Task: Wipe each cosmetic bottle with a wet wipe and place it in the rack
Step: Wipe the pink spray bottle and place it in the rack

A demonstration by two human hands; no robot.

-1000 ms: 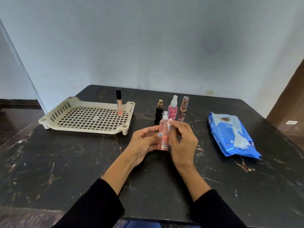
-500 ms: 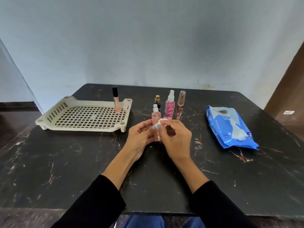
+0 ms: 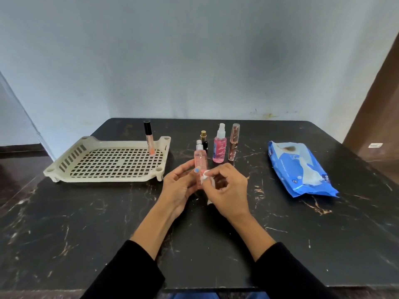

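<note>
My left hand [image 3: 180, 186] grips a pale pink spray bottle [image 3: 200, 160] upright above the table's middle. My right hand [image 3: 228, 189] pinches a small white wet wipe [image 3: 205, 176] against the bottle's lower right side. The cream perforated rack [image 3: 108, 162] sits at the left, with a lip gloss tube [image 3: 149, 138] standing upright in its far right corner. Behind my hands stand a small black bottle with a gold cap [image 3: 204, 139], a pink spray bottle [image 3: 219, 145] and a slim clear tube [image 3: 234, 141].
A blue wet wipe pack [image 3: 300, 171] lies on the right of the black marble table [image 3: 86, 223]. A pale wall rises behind the table's far edge. A brown door stands at the far right.
The wipe has slid down the pink bottle, from near its neck to its lower body. Both hands stay together at the table's middle, and the view has shifted slightly.
</note>
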